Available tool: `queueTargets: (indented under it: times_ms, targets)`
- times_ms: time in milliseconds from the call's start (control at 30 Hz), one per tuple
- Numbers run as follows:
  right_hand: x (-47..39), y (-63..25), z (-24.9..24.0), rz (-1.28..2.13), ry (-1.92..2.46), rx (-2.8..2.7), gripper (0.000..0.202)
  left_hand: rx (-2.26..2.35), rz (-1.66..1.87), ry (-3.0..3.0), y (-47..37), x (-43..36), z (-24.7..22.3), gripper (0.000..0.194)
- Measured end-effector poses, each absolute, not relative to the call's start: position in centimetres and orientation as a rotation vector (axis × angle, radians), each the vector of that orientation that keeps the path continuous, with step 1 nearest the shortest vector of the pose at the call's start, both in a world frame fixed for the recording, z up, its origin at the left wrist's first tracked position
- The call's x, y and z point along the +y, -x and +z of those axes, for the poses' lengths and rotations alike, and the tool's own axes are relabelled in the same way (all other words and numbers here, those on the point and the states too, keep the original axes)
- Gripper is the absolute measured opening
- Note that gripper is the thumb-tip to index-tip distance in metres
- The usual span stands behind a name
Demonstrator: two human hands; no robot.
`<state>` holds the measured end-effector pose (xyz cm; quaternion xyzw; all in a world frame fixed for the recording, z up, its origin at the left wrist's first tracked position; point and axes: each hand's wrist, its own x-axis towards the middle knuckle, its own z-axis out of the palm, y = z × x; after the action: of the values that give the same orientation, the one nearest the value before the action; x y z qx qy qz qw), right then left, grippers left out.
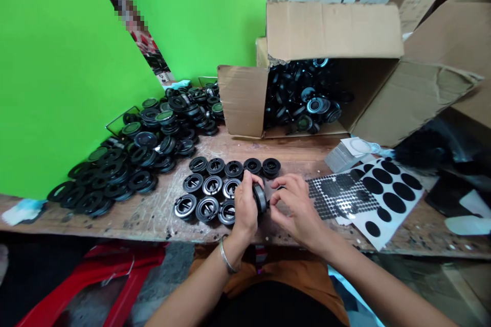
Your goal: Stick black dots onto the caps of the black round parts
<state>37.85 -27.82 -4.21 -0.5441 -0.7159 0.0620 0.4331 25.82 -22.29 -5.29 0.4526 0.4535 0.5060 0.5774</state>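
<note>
My left hand [246,204] is wrapped round a black round part with a ribbed rim [261,198], tipped up on its edge so that its face turns to the right. My right hand [293,207] is just beside that face, thumb and fingertips pinched together. What they hold, if anything, is too small to make out. Left of my hands, several like black round parts [207,209] lie face up in rows on the wooden table [295,150]. To the right are a perforated sheet of small dots [337,194] and a white sheet with black round stickers [394,202].
A large heap of black round parts [146,139] spreads along the green wall [69,87]. Behind my hands an open cardboard box [333,30] lies on its side with more parts inside. A stack of small cards [343,156] stands in front of it. Below is a red chair [88,276].
</note>
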Motion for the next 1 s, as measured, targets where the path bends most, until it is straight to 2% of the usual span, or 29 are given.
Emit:
queueTargets:
  times_ms: [233, 367, 433, 567, 667, 767, 1000]
  targets:
    - [-28.5, -37.7, -4.3, 0.079, 1.329, -1.849, 0.014, 1.045, 1.195, -0.953, -26.0, -22.3, -5.6, 0.05]
    - [-30.4, -37.1, -4.9, -0.128, 1.298, -2.014, 0.035, 0.999, 1.197, -0.778, -25.9, -21.9, -5.8, 0.047]
    - [-31.0, -37.5, -5.0, -0.124, 1.293, -2.086, 0.038, 1.0, 1.174, -0.775, -25.8, -21.9, -5.8, 0.047]
    - [-30.0, -41.6, -5.4, -0.043, 1.38, -1.846, 0.021, 0.992, 1.112, -0.818, -25.5, -22.1, -5.5, 0.048]
    - [-27.8, -45.8, -6.8, -0.011, 1.763, -1.687, 0.012, 1.019, 1.13, -0.852, -25.5, -22.0, -5.5, 0.047]
    - [-25.7, -48.2, -8.9, 0.11, 2.085, -1.854, 0.013, 1.038, 1.141, -0.899, -25.5, -22.0, -5.5, 0.047]
    - [-24.0, -47.7, -11.3, 0.117, 2.202, -1.956, 0.014, 1.052, 1.135, -0.963, -25.6, -22.1, -5.6, 0.048]
